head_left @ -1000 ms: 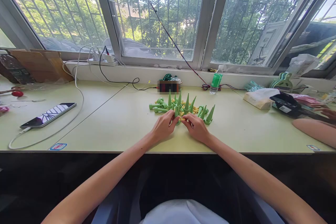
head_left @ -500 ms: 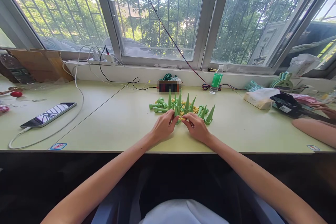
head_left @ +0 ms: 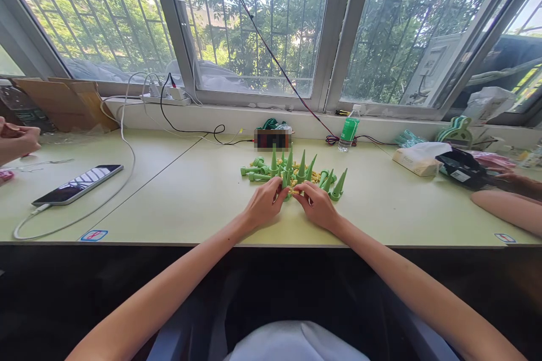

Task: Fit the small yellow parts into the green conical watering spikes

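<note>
My left hand is closed around the base of a green plastic spike, which stands point up near the front of the heap. Close beside it, my right hand pinches a small yellow piece against the spike's lower part. The exact contact is partly hidden by my fingers. Several more green spikes stand upright just behind my hands, and others lie on their sides to the left. Small yellow pieces are scattered among them.
A phone on a white charging cable lies at left. Behind the heap stand a pixelated dark device and a water bottle. A tissue box is at right. Other people's hand and arm show at both sides.
My hands stay almost in place, the yellow piece showing slightly more between them. Another person's hand has come into view at the far left; the hand at far right has shifted.
</note>
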Demonstrator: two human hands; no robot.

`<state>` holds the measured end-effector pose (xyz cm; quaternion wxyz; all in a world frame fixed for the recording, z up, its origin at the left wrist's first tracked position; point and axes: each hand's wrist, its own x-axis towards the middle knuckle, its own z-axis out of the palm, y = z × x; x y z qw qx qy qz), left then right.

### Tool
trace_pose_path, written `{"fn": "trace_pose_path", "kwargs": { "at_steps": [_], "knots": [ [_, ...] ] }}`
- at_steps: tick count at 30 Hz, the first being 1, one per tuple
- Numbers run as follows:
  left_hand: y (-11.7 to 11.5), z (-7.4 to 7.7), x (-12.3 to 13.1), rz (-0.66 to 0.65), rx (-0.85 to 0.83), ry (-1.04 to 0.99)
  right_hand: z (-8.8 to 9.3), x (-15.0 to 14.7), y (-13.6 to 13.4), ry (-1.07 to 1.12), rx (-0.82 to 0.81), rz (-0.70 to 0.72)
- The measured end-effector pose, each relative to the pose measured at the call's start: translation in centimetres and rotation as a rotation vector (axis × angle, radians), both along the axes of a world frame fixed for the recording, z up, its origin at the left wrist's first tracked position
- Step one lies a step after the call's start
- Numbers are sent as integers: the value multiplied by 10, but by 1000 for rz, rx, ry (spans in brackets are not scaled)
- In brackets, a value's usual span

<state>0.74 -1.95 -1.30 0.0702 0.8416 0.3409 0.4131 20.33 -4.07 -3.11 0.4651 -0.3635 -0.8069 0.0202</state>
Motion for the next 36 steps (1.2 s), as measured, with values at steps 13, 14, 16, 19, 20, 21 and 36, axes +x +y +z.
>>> {"fn": "trace_pose_path", "kwargs": {
  "at_steps": [13,14,16,19,20,21,36],
  "knots": [
    [1,1,2,4,-19,-39,-1,1,0,13,12,7],
    [1,1,2,2,-19,-41,0,1,0,15,14,9],
    [1,1,1,-2,-22,-42,0,0,0,17,20,16],
    [1,1,1,-8,-29,-42,0,0,0,17,29,21],
    [1,1,1,-9,-29,-42,0,0,-1,16,29,21],
    [1,1,1,-10,-27,-40,0,0,-1,15,28,20],
    [-1,1,2,-18,21,-45,1,0,0,-2,-17,-39]
  ]
}}
